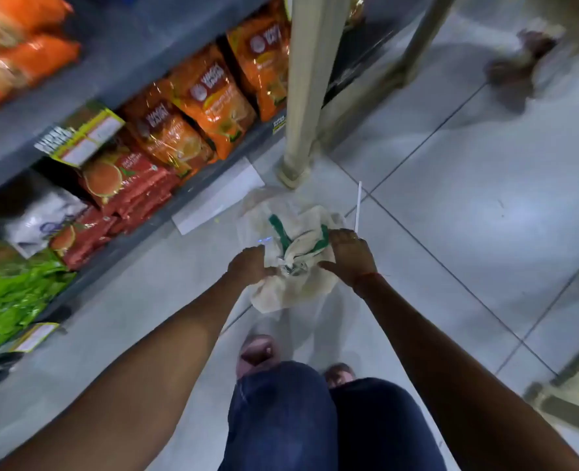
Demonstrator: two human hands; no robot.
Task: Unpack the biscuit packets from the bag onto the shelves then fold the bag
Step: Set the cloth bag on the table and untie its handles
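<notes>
A cream cloth bag [291, 287] with green handles lies crumpled on the tiled floor in front of me. My left hand [249, 265] grips its left edge with curled fingers. My right hand [349, 254] holds the right side, fingers bent over the cloth near a green handle. Something shiny shows in the bag's mouth [294, 268] between my hands; I cannot tell what it is. Orange and red packets [210, 100] fill the grey shelves [138, 59] at the left.
A cream shelf post [303, 90] stands just beyond the bag. A white paper sheet [218, 195] and a thin white stick [358, 207] lie on the floor. Green packets [6, 300] sit low at the left. Another person's feet [519, 62] are at the top right.
</notes>
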